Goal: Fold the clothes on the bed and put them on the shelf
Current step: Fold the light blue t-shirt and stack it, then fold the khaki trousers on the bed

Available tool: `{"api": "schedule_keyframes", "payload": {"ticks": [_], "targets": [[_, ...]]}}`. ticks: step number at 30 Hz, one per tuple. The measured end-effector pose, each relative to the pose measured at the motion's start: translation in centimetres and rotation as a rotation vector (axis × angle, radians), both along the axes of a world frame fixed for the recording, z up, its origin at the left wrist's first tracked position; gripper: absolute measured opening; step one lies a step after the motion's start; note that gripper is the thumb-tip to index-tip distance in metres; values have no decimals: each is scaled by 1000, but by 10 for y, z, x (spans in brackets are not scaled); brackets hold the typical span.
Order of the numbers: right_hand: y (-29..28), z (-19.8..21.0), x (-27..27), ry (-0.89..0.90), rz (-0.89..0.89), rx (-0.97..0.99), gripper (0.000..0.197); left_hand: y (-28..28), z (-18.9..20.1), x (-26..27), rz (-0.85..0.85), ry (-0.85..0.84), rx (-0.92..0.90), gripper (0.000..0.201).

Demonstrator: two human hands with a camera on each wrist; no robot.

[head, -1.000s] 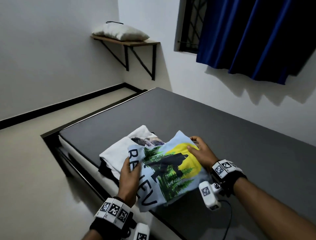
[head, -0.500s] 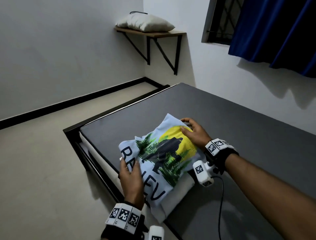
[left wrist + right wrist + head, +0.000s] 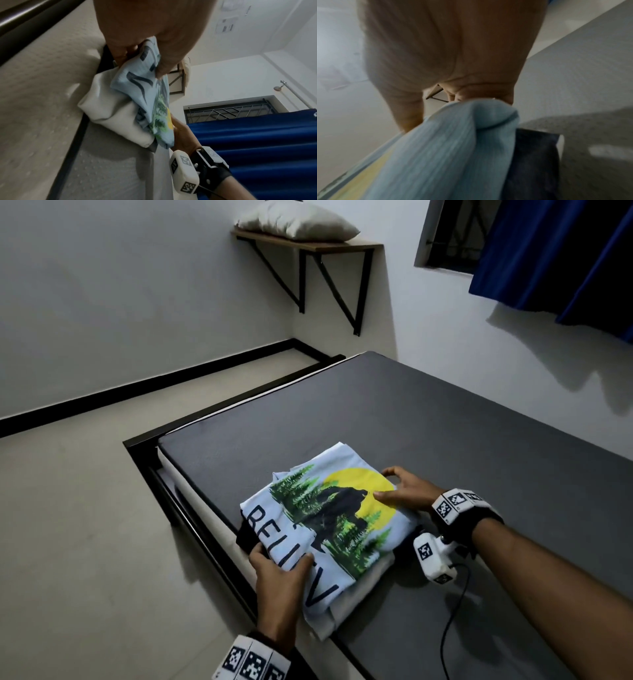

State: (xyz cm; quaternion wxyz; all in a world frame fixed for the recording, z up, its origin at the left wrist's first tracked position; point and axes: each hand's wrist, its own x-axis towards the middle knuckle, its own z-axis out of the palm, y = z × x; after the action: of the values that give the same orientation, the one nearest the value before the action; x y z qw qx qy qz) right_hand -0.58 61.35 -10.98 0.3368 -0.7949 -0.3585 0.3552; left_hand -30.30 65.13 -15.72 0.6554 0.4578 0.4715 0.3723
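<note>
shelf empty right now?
No, in the head view a pale pillow lies on the wall shelf, while the folded clothes sit on the bed.

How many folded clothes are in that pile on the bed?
3 that show: the light blue printed shirt on top, a white garment under it, and a dark garment at the bottom. More may be hidden between them.

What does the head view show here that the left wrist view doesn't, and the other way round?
Only the head view shows the pillow lying on the shelf and the whole print on the light blue T-shirt. Only the left wrist view shows the white garment folded thick beneath it, and the curtain rod. Both show the left hand gripping the shirt's edge, the right hand, and the blue curtain.
</note>
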Motion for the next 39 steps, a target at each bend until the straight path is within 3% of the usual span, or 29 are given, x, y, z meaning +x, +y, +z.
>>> {"api": "schedule_keyframes", "payload": {"ticks": [3, 4, 6, 9, 12, 15, 17, 19, 21, 23, 25, 27, 30, 35, 39], "targets": [[9, 6, -4, 95, -82, 160, 49, 10, 5, 4, 37, -48, 44, 67], [10, 7, -6, 104, -100, 191, 41, 11, 5, 5, 41, -40, 57, 65], [9, 0, -8, 56, -71, 150, 40, 7, -1, 5, 32, 36, 86, 63], [3, -16, -13, -214, 5, -56, 50, -5, -12, 1, 0, 195, 123, 67], [0, -16, -23, -342, -64, -64, 56, -12, -9, -2, -29, 303, 161, 78], [-2, -7, -34, -696, -126, -125, 58, -9, 9, -10, 20, 488, 259, 92], [2, -1, -40, -888, -102, -48, 53, 0, 25, -12, 69, 687, 452, 83], [12, 2, -49, -981, 26, 102, 53, 9, 39, -4, 54, 804, 785, 63], [26, 3, -66, -969, 246, 174, 60, 18, 41, 16, -79, 901, 981, 61], [37, -3, -86, -925, 460, 124, 67, 29, 32, 41, -231, 988, 1027, 69], [44, -18, -92, -883, 562, 8, 73, 37, 14, 56, -355, 1054, 1028, 73], [44, -36, -86, -888, 546, -47, 73, 42, -6, 59, -450, 1123, 1005, 76], [44, -48, -75, -912, 494, -24, 71, 45, -20, 59, -448, 1129, 997, 78], [44, -49, -76, -898, 450, -28, 73, 44, -24, 62, -402, 1120, 969, 83], [33, -37, -80, -848, 436, -95, 89, 45, -11, 57, -559, 1167, 867, 96]]}}
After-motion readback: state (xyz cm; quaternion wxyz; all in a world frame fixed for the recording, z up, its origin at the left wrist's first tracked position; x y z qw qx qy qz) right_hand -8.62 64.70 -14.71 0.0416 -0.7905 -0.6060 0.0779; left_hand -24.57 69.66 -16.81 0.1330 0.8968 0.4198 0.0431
